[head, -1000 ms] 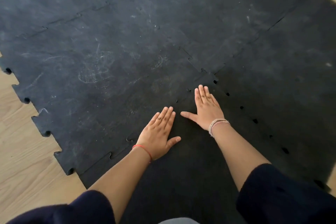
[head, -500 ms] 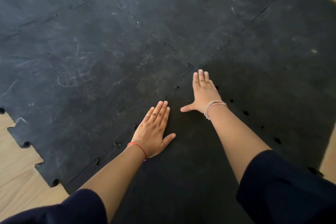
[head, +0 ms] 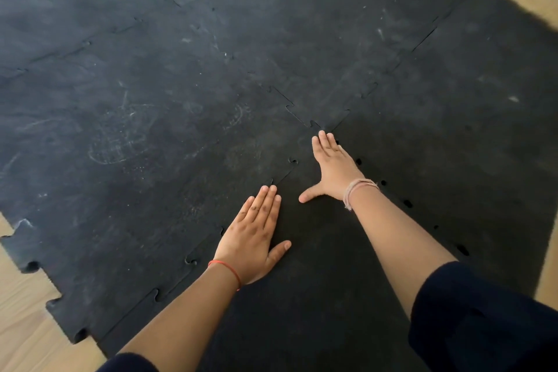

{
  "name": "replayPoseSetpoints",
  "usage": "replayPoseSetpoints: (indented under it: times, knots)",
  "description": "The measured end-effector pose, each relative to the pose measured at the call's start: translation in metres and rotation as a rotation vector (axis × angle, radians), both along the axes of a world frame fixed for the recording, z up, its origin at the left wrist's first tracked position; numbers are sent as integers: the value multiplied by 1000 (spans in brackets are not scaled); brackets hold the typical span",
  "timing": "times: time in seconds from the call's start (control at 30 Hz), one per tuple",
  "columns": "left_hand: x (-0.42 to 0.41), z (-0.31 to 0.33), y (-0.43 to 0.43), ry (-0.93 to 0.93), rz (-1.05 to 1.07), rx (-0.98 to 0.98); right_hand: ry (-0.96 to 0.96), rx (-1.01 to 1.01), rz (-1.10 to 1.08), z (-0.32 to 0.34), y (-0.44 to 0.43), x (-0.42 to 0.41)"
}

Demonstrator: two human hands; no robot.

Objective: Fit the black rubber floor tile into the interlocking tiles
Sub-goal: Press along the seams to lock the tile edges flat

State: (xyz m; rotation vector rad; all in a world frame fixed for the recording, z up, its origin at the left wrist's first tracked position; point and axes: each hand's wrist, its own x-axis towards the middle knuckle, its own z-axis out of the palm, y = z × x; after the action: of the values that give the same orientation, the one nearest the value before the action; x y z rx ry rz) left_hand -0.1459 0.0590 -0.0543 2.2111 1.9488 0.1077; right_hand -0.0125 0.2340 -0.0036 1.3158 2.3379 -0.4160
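the interlocking tiles [head: 151, 130] cover most of the wooden floor [head: 21, 317]. the black rubber floor tile [head: 317, 296] lies at their near edge, its jigsaw seam against them. on that tile the left hand [head: 252, 246] lies flat beside the seam, fingers together, thumb out. the right hand [head: 333, 170] presses flat at the tile's far corner, fingers together, thumb splayed.

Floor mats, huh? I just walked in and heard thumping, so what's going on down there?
A person is pressing a black rubber tile into the interlocking tiles already laid on the wood floor. The left hand lies flat by the left seam; the right hand is flat near the tile's far corner. The left seam looks closed, but open holes show along the right seam.
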Motion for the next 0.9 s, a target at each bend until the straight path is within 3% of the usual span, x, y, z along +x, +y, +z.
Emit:
replayPoseSetpoints:
  times: [0.13,0.2,0.27,0.37,0.5,0.7,0.9]
  knots:
    - [1,-2,4,-36,27,45,172,424,-244,-33,-49,29]
    - [3,4,18,-65,48,25,214,526,-445,-41,-59,29]
    - [6,9,48,-53,40,16,187,518,-561,-43,-54,28]
    - [19,15,115,-20,-15,7,120,487,-581,-45,-49,28]
    - [41,14,178,43,-131,-4,176,506,-589,-46,-49,29]
    - [43,7,181,-97,-101,53,197,475,-574,-44,-47,30]
    - [44,6,181,-104,-76,12,190,426,-578,-40,-48,30]
